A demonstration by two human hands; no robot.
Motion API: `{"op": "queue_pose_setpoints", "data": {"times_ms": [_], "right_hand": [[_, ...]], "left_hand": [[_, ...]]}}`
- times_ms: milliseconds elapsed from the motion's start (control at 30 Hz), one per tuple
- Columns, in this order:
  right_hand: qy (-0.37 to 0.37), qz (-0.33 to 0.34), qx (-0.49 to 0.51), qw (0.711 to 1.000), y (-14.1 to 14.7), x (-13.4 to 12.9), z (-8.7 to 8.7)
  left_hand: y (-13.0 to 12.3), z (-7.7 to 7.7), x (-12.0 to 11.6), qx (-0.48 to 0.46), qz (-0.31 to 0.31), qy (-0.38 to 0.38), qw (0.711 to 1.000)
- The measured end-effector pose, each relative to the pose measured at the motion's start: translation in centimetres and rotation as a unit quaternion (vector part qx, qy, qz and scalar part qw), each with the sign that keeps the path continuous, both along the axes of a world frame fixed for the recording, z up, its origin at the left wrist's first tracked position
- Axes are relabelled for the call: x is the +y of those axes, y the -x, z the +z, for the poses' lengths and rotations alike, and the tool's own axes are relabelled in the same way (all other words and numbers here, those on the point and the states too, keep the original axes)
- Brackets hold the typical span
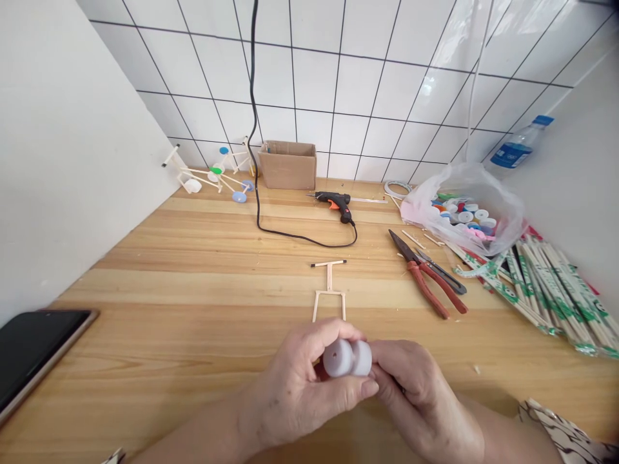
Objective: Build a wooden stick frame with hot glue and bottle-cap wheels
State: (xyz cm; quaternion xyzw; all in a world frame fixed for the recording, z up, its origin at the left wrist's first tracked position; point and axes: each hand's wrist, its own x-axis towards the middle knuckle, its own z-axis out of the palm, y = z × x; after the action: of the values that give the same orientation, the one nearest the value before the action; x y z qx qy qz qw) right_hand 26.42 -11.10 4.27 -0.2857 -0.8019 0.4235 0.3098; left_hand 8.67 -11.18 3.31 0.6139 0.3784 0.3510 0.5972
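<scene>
Two pale white bottle caps (346, 358) sit side by side between the thumb and fingers of my left hand (302, 380). A small hole shows in the face of the left cap. My right hand (420, 393) is closed close against the right cap, its thumb and fingers pinched together; what they grip is hidden. Just beyond my hands, a frame of thin wooden sticks (329, 277) with dark-tipped crossbar ends lies flat on the table, its near end partly covered by my left hand.
A black glue gun (338, 201) with its cord lies ahead, near a cardboard box (289, 169). Red-handled pliers (425, 274) and a utility knife (441, 272) lie right, by a bag of bottle caps (464, 209) and wrapped chopsticks (561, 290). A phone (39, 348) is left; stick models (217, 174) stand behind.
</scene>
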Motion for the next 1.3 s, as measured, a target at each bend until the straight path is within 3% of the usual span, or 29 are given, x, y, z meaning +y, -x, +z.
{"op": "queue_pose_setpoints", "data": {"times_ms": [133,467,667,833,1033,1300], "right_hand": [[0.032,-0.037,0.005,0.999,-0.11,0.22,-0.37],[-0.050,-0.090,0.009,0.995,-0.14,0.61,-0.50],[-0.105,-0.086,-0.021,0.991,-0.43,0.66,-0.77],[-0.119,-0.086,-0.038,0.988,-0.44,0.64,-0.84],[-0.180,-0.086,-0.073,0.977,-0.41,0.45,-0.75],[-0.142,-0.093,-0.018,0.985,-0.03,-0.11,-0.50]], "left_hand": [[0.30,-0.06,0.31,-0.007,0.012,0.007,1.000],[0.38,0.04,0.35,0.032,0.114,-0.119,0.986],[0.20,0.29,0.35,0.050,0.110,-0.093,0.988],[0.30,-0.02,0.41,0.021,0.109,-0.149,0.983],[0.08,-0.31,0.16,0.006,0.111,-0.144,0.983],[-0.25,-0.18,-0.24,-0.017,0.113,-0.146,0.983]]}}
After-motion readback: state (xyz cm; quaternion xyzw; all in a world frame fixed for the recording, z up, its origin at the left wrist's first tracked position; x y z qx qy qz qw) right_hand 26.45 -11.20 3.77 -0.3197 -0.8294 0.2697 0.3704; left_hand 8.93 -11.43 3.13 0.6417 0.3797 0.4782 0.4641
